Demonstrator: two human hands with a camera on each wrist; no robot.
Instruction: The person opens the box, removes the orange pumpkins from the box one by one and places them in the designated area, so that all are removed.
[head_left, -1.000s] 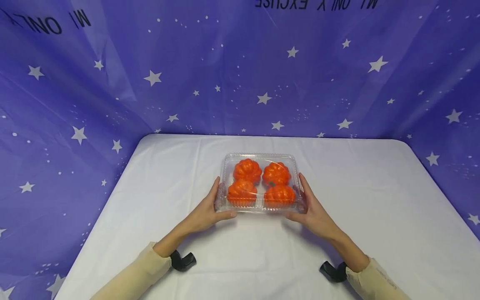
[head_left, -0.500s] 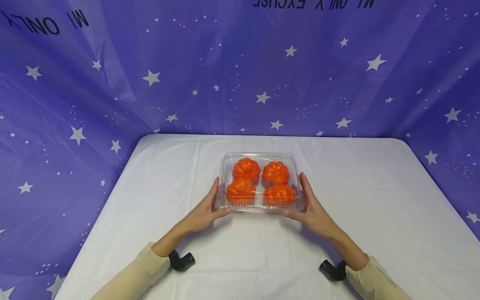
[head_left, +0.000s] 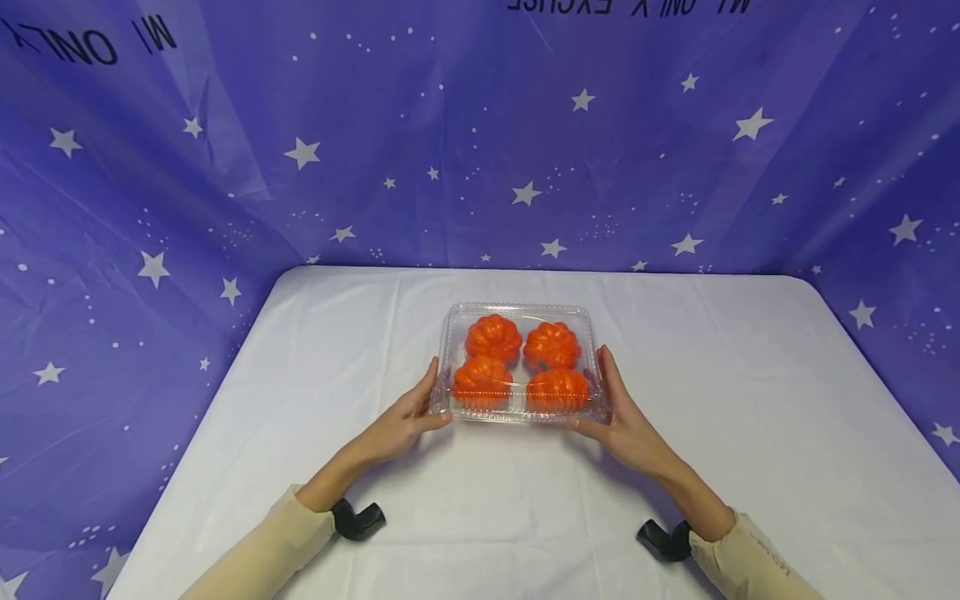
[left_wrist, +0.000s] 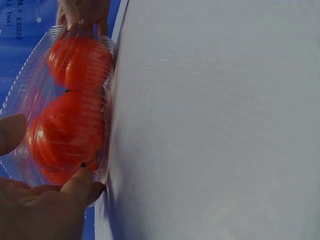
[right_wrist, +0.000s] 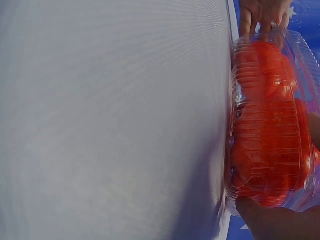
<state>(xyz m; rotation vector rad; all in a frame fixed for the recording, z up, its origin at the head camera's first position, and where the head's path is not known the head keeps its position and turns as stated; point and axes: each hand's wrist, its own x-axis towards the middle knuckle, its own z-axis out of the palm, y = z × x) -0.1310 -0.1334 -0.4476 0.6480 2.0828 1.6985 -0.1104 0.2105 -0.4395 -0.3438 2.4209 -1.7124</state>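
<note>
A clear plastic clamshell container (head_left: 519,310) with a ridged rim sits at the middle of the white table, its lid closed. Inside it are several glossy orange toy pumpkins (head_left: 492,338). My left hand (head_left: 397,427) holds the container's left side, its thumb at the near left corner. On the opposite side my right hand (head_left: 633,429) grips the container, thumb along the front edge. The left wrist view shows left fingers (left_wrist: 80,185) against the plastic wall, close to the cloth. In the right wrist view the right thumb (right_wrist: 247,207) touches the container's lower corner.
A white cloth covers the table (head_left: 750,400). Behind it and at both sides hangs a purple-blue curtain (head_left: 450,125) with white stars and black lettering. A black band piece (head_left: 360,521) sits at each wrist, beside beige sleeves (head_left: 262,546).
My left thumb has slid left along the container's front edge to its corner, and the left hand has drawn back slightly. The right hand and the container stay nearly where they were.
</note>
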